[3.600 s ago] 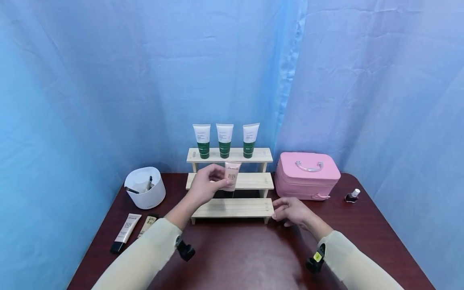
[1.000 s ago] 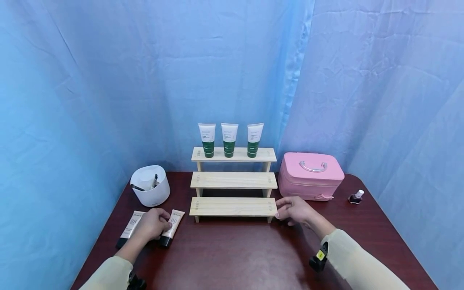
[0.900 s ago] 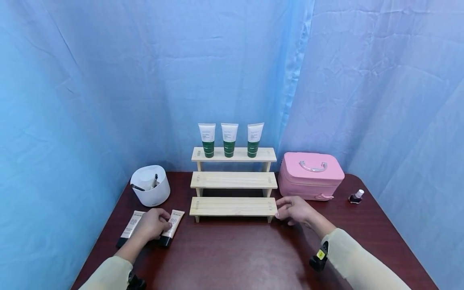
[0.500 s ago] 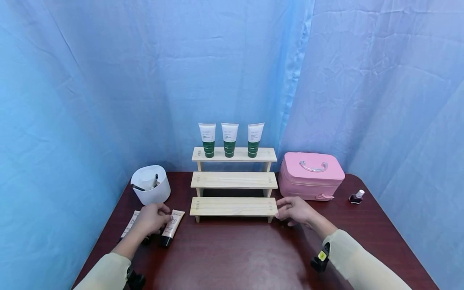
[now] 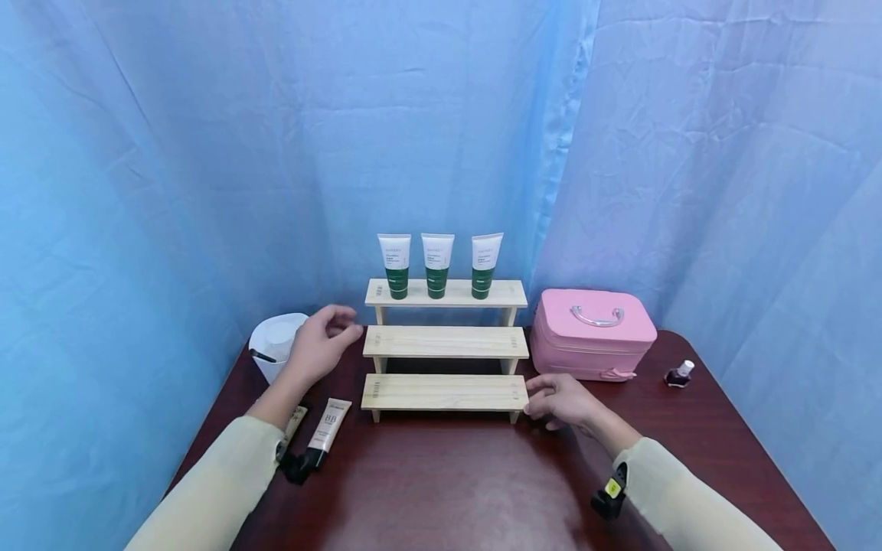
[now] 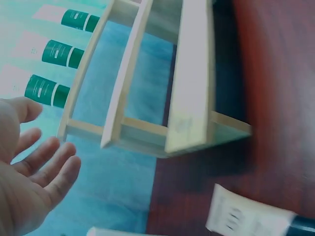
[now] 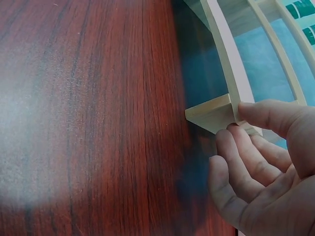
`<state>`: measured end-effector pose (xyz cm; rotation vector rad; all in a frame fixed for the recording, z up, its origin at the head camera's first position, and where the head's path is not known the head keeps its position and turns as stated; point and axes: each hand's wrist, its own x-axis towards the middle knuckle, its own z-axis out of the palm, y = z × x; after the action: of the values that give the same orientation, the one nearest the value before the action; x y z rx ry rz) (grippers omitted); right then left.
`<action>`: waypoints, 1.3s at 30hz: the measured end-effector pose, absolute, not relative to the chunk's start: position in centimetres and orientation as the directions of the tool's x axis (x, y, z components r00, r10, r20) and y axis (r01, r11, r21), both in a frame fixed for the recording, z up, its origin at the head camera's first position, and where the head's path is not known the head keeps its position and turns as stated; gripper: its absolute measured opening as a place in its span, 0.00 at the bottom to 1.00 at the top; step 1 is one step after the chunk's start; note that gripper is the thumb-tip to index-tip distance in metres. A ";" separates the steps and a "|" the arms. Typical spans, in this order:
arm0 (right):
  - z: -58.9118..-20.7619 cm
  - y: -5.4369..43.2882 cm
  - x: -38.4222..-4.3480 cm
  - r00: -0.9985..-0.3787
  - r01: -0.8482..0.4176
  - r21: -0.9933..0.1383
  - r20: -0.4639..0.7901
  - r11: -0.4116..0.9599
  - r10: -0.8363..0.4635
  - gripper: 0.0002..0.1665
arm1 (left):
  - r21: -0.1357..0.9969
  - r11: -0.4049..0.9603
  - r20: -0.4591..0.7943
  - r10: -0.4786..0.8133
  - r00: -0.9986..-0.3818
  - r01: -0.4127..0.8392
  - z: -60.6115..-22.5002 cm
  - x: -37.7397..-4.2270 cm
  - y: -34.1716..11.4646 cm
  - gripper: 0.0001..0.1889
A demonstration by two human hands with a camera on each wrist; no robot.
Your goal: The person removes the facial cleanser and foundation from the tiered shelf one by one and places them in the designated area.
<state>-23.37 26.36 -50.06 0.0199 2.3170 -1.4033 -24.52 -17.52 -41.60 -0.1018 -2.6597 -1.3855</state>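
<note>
1. Blue curtains [image 5: 441,138] back the dark-red desk [image 5: 427,482].
2. On it stands a three-step wooden rack [image 5: 446,342].
3. Right hand [image 5: 561,399] grips its lowest step; left hand [image 5: 320,346], fingers loosely parted, hovers near it.
4. BB tube [image 5: 331,422] lies left of the rack.

Pale-cream-sleeved left arm [image 5: 217,474] extends forward, bare left hand [image 5: 321,344] raised, thumb [image 6: 29,109] apart from loosely bent fingers [image 6: 64,180]; pale-cream-sleeved right arm [image 5: 689,490] angles inward, bare right hand [image 5: 563,400] lower, pinching between thumb and bent fingers.

3 tubes [image 5: 436,265] stand on the top tier [image 5: 514,291] of the rack [image 5: 444,392], container [image 5: 270,370] to its left, case [image 5: 589,348] right.
</note>
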 end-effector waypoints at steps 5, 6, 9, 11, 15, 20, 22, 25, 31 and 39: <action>-50.2 26.4 -23.4 -0.909 0.228 -0.849 -0.361 0.477 -0.208 0.33 | 0.858 0.496 0.165 -0.013 -0.986 0.137 -40.2 -27.2 -15.8 0.27; -50.2 26.4 -23.4 -0.909 0.229 -0.850 -0.361 0.474 -0.208 0.33 | 0.870 0.473 0.165 -0.012 -0.986 0.140 -40.0 -27.7 -15.6 0.28; -50.3 26.4 -23.4 -0.910 0.226 -0.854 -0.357 0.469 -0.211 0.34 | 0.897 0.420 0.160 -0.008 -0.987 0.142 -39.4 -28.9 -15.1 0.32; -50.4 26.3 -23.4 -0.911 0.225 -0.861 -0.352 0.457 -0.214 0.34 | 0.905 0.402 0.153 -0.005 -0.988 0.138 -39.1 -29.5 -14.9 0.33; -50.6 26.2 -23.4 -0.911 0.218 -0.872 -0.343 0.439 -0.228 0.35 | 0.915 0.381 0.147 -0.004 -0.989 0.134 -38.7 -30.2 -14.7 0.34; -50.3 26.3 -23.4 -0.910 0.226 -0.863 -0.352 0.451 -0.219 0.35 | 0.924 0.357 0.148 0.003 -0.989 0.140 -38.2 -30.7 -14.3 0.35; -50.2 26.3 -23.4 -0.908 0.229 -0.856 -0.359 0.463 -0.214 0.34 | 0.925 0.353 0.147 0.006 -0.989 0.140 -38.1 -30.8 -14.1 0.34; -50.0 26.4 -23.4 -0.909 0.226 -0.847 -0.361 0.481 -0.209 0.33 | 0.923 0.357 0.149 0.010 -0.989 0.143 -38.0 -31.0 -13.9 0.34; -49.8 26.4 -23.3 -0.914 0.218 -0.844 -0.353 0.490 -0.201 0.32 | 0.911 0.384 0.153 0.016 -0.988 0.147 -37.8 -31.5 -13.4 0.31; -50.2 26.6 -23.5 -0.912 0.224 -0.849 -0.356 0.480 -0.205 0.31 | 0.908 0.393 0.161 -0.006 -0.987 0.145 -37.6 -32.1 -12.7 0.25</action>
<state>-23.48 26.57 -50.21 0.0157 2.3194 -1.4183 -32.12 -12.72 -37.65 -0.1265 -2.5043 -1.6542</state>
